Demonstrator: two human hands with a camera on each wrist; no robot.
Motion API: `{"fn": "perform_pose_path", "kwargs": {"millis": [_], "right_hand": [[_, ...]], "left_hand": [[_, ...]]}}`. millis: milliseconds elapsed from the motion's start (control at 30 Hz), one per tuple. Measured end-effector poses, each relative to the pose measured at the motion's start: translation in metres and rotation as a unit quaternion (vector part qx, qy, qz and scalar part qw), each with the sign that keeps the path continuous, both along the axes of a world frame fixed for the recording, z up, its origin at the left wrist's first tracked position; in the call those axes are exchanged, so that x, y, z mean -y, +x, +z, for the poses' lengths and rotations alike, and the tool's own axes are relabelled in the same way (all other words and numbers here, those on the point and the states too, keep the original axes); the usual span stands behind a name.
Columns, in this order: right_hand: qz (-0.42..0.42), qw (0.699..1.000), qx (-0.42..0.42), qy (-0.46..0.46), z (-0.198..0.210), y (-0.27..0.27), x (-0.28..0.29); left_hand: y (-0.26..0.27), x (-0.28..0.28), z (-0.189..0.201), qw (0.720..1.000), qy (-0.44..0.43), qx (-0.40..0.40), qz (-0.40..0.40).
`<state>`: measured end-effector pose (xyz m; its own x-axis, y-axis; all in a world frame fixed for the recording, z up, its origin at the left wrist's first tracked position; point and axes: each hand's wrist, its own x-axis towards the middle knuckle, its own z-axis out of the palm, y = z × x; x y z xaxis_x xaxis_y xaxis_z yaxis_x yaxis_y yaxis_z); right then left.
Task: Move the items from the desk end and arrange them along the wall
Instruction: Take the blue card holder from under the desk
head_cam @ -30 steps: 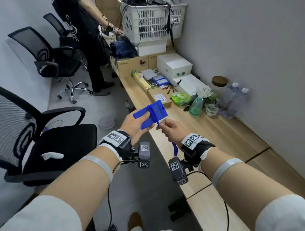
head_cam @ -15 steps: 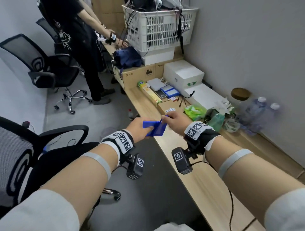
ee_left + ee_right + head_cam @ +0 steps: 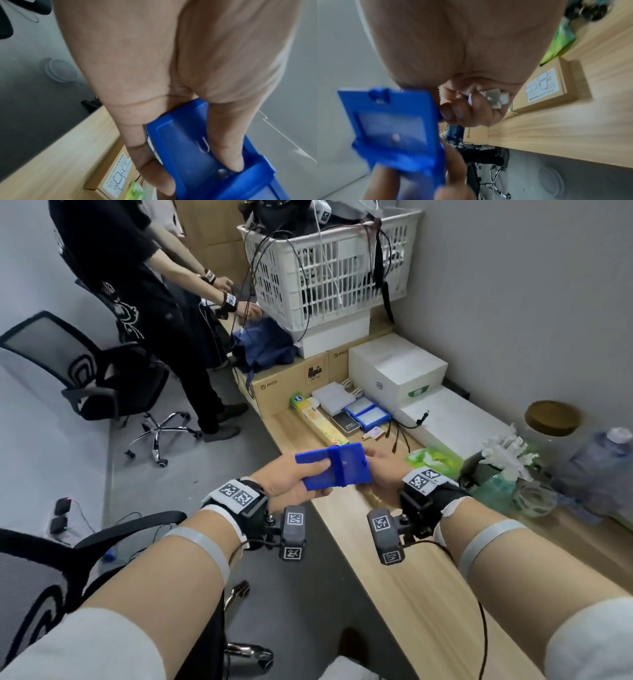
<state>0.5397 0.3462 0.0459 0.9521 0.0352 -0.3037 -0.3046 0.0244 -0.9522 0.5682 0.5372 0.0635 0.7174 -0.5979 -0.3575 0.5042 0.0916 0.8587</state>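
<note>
A blue card holder [image 3: 337, 469] hangs level in the air over the desk's front edge [image 3: 428, 594], held between both hands. My left hand [image 3: 294, 479] grips its left end, thumb on top and fingers underneath; the left wrist view shows the thumb pressed into the holder [image 3: 197, 148]. My right hand [image 3: 380, 463] is at the holder's right edge, mostly hidden behind it. In the right wrist view its curled fingers [image 3: 471, 111] pinch a small metal clip [image 3: 494, 98] beside the holder [image 3: 390, 128].
A small cardboard box [image 3: 544, 86] and a green packet [image 3: 431, 460] lie under the hands. White boxes [image 3: 397, 368], a spray bottle [image 3: 496, 487], a lidded jar [image 3: 551, 416] and bottles [image 3: 599, 460] line the wall. A basket [image 3: 329, 268] tops boxes; a person [image 3: 137, 302] and a chair [image 3: 85, 371] stand left.
Both hands have carried the holder forward along the desk and turned it flat. The blue strap that hung below my right hand no longer shows.
</note>
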Motion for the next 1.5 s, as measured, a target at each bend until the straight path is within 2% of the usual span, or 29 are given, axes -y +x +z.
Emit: {"fn": "perform_pose_path", "kwargs": {"millis": [133, 233, 367, 533, 667, 767, 900, 1033, 1167, 1233, 1300, 1400, 1433, 1500], "right_hand": [[-0.009, 0.988, -0.005, 0.151, -0.006, 0.028, 0.005], [-0.022, 0.978, -0.019, 0.206, -0.015, 0.041, 0.013], [-0.040, 0.985, -0.007, 0.169, -0.025, 0.041, 0.028], [-0.139, 0.985, -0.016, 0.103, -0.033, 0.037, 0.040], [-0.195, 0.972, -0.037, 0.122, -0.042, 0.030, 0.045], [-0.219, 0.970, -0.068, 0.077, -0.049, 0.024, 0.048], [-0.264, 0.954, -0.132, 0.058, -0.060, 0.012, 0.052], [-0.335, 0.913, -0.201, 0.119, -0.073, -0.007, 0.063], [-0.402, 0.865, -0.179, 0.242, -0.077, -0.025, 0.074], [-0.398, 0.842, -0.154, 0.331, -0.078, -0.034, 0.078], [-0.397, 0.825, -0.150, 0.372, -0.083, -0.041, 0.080], [-0.425, 0.840, -0.204, 0.270, -0.104, -0.042, 0.085], [-0.436, 0.843, -0.220, 0.227, -0.111, -0.041, 0.089], [-0.445, 0.847, -0.256, 0.136, -0.125, -0.040, 0.099]], "left_hand": [[0.041, 0.016, -0.011, 0.998, -0.041, -0.051, 0.019], [0.059, 0.028, -0.022, 0.995, -0.047, -0.083, 0.037], [0.073, 0.053, -0.031, 0.981, -0.064, -0.156, 0.099], [0.090, 0.093, -0.044, 0.973, -0.071, -0.184, 0.116], [0.099, 0.120, -0.056, 0.983, -0.029, -0.136, 0.117], [0.096, 0.135, -0.072, 0.990, 0.004, -0.077, 0.120], [0.086, 0.152, -0.094, 0.999, 0.018, -0.019, 0.038], [0.077, 0.166, -0.112, 0.991, 0.052, 0.061, -0.105], [0.062, 0.177, -0.123, 0.931, 0.083, 0.235, -0.265], [0.055, 0.184, -0.127, 0.913, 0.097, 0.267, -0.294], [0.055, 0.189, -0.133, 0.890, 0.122, 0.284, -0.335], [0.057, 0.192, -0.142, 0.840, 0.132, 0.310, -0.426], [0.058, 0.192, -0.143, 0.846, 0.146, 0.288, -0.424], [0.067, 0.189, -0.148, 0.883, 0.209, 0.241, -0.345]]}}
